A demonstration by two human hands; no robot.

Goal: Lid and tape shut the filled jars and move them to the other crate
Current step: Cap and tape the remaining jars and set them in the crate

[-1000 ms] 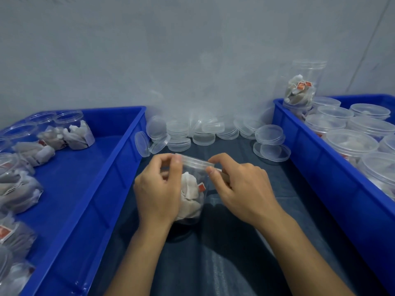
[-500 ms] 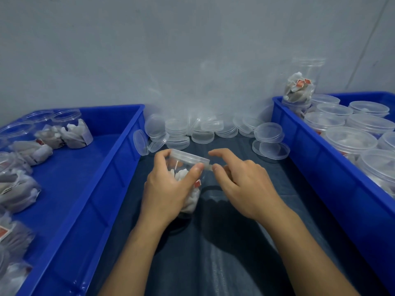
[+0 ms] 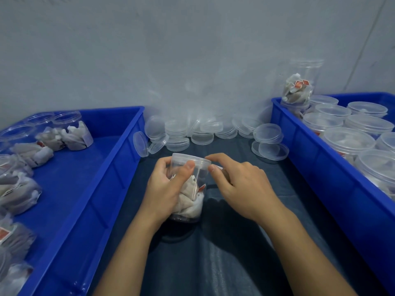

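A clear plastic jar (image 3: 189, 189), lidded and filled with pale tea bags with small red tags, stands upright on the dark blue cloth of the worktop (image 3: 224, 263), midway between two blue crates. The left hand (image 3: 164, 189) grips the jar from its left side, fingers curled round the wall and the thumb pressed just under the lid's (image 3: 191, 160) rim. The right hand (image 3: 241, 186) sits at the jar's right side, its thumb and forefinger pinching something small and pale at the lid's edge; whether this is tape cannot be told.

Behind the jar a heap of loose clear lids (image 3: 201, 131) lies against the grey wall (image 3: 149, 50), some stacked, some tipped on edge. The left crate (image 3: 100, 184) holds open jars (image 3: 72, 131) of tea bags without lids. The right crate (image 3: 333, 171) holds closed jars (image 3: 348, 142) packed close together, with one taller jar (image 3: 299, 86) standing on others at its far corner.

The red tags on the tea bags carry marks too small to read.
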